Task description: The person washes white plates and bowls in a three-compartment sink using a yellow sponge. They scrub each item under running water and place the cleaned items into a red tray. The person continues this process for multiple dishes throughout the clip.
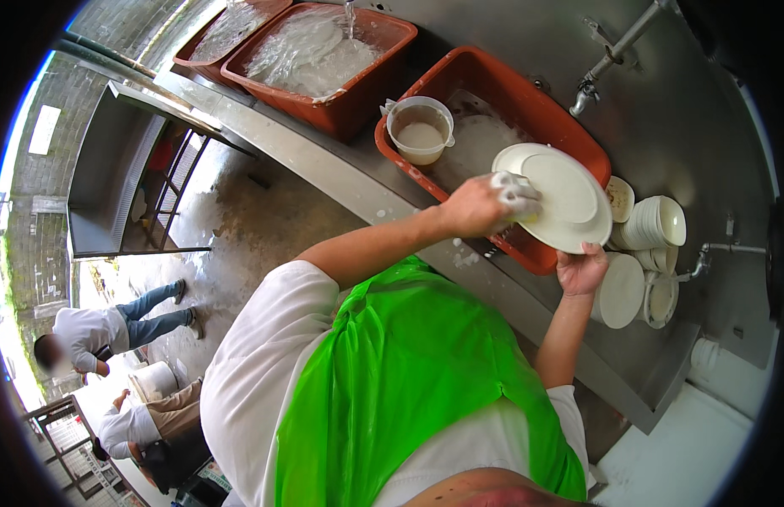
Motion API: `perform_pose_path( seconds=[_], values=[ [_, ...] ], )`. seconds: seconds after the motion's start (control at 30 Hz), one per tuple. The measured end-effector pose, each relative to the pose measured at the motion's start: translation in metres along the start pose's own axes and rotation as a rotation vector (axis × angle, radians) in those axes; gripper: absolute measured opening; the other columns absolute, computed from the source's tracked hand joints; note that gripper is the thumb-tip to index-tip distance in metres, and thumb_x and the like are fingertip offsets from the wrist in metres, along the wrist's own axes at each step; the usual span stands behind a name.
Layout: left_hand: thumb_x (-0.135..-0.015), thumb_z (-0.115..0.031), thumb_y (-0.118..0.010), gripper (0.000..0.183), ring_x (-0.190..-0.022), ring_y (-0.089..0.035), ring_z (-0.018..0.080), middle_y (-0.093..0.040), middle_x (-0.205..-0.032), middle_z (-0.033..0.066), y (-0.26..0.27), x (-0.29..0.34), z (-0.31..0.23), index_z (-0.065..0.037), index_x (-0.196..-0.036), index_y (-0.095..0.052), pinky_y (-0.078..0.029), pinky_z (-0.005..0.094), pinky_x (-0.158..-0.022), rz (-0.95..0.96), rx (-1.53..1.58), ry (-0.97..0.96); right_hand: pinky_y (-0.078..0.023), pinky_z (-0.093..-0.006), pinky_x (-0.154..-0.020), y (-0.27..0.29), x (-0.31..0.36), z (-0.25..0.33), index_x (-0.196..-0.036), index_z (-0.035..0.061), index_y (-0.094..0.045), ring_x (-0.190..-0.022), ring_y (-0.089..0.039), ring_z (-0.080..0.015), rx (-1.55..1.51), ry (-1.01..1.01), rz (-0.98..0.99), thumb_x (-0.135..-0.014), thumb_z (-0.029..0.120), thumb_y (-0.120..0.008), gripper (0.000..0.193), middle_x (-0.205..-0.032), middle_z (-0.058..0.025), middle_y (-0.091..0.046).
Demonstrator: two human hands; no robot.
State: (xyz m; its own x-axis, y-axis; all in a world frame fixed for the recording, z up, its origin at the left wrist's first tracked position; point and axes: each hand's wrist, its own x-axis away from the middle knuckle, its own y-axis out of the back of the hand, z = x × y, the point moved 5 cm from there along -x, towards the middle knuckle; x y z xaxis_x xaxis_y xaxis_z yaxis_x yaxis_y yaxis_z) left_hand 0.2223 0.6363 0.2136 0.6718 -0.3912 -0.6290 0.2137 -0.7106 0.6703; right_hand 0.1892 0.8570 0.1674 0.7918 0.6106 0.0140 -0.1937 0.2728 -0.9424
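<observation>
A white oval plate [565,190] is tilted over the near right part of a red-brown plastic tub [485,63]. My right hand [581,270] grips its near rim. My left hand [485,207] is closed against the plate's left side, its fingers covered in white suds. A bit of yellow sponge shows beneath those fingers; the rest is hidden. In the tub's left end is a translucent plastic container [420,128] with cloudy liquid, and sudsy water lies beside it.
Two more red-brown tubs, including a water-filled tub [341,93] under a running stream, stand at upper left. Stacked white bowls [654,224] and plates [618,291] sit right, near a wall tap [696,266]. Two people, one in jeans [151,317], are at far left.
</observation>
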Motion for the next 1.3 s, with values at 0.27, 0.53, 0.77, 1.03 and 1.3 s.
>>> perform_pose_path(
  seconds=[0.27, 0.53, 0.77, 1.03, 1.3],
  values=[
    [-0.087, -0.009, -0.066, 0.029, -0.082, -0.066, 0.0177, -0.067, -0.098, 0.0097, 0.110, 0.073, 0.221, -0.001, -0.115, -0.062, -0.055, 0.0324, -0.069, -0.830, 0.743, 1.030, -0.050, -0.0481, -0.096, -0.008, -0.037, -0.008, -0.147, 0.0052, -0.029, -0.126, -0.049, -0.0369, 0.186, 0.065, 0.046, -0.100, 0.038, -0.039, 0.058, -0.143, -0.0243, -0.041],
    [-0.090, -0.012, -0.058, 0.021, -0.075, -0.066, 0.0170, -0.065, -0.097, 0.0080, 0.098, 0.066, 0.206, -0.002, -0.108, -0.058, -0.052, 0.0276, -0.058, -0.614, 0.865, 1.119, -0.046, -0.0379, -0.091, 0.122, -0.065, -0.004, -0.134, 0.0110, -0.050, -0.107, -0.058, -0.0217, 0.407, -0.068, -0.598, -0.098, 0.030, -0.044, 0.042, -0.120, -0.0069, -0.061],
    [-0.084, -0.016, -0.069, 0.035, -0.101, -0.063, 0.0327, -0.064, -0.112, 0.0160, 0.017, 0.066, 0.137, -0.004, -0.117, -0.061, -0.050, 0.0372, -0.089, 0.106, 0.487, 0.729, -0.037, -0.0524, -0.103, 0.258, -0.113, -0.048, -0.146, 0.0112, -0.034, -0.128, -0.043, -0.0339, 0.791, -0.449, -0.883, -0.094, 0.034, -0.054, 0.060, -0.143, -0.0132, -0.043],
    [-0.074, -0.012, -0.065, 0.044, -0.090, -0.064, 0.0277, -0.065, -0.108, 0.0072, -0.033, 0.117, 0.156, -0.010, -0.117, -0.061, -0.054, 0.0395, -0.073, 0.367, 0.160, 0.498, -0.041, -0.0586, -0.095, 0.312, -0.192, -0.103, -0.148, 0.0135, -0.026, -0.129, -0.040, -0.0406, 0.976, -0.632, -0.957, -0.083, 0.042, -0.070, 0.083, -0.148, -0.0149, -0.032],
    [-0.078, -0.016, -0.063, 0.037, -0.086, -0.063, 0.0249, -0.065, -0.104, 0.0055, -0.033, 0.107, 0.156, -0.009, -0.114, -0.062, -0.055, 0.0365, -0.070, 0.317, 0.143, 0.526, -0.045, -0.0606, -0.089, 0.370, -0.209, -0.097, -0.145, 0.0093, -0.029, -0.122, -0.047, -0.0383, 1.409, -0.670, -0.991, -0.086, 0.032, -0.068, 0.075, -0.144, -0.0145, -0.037]
  ],
)
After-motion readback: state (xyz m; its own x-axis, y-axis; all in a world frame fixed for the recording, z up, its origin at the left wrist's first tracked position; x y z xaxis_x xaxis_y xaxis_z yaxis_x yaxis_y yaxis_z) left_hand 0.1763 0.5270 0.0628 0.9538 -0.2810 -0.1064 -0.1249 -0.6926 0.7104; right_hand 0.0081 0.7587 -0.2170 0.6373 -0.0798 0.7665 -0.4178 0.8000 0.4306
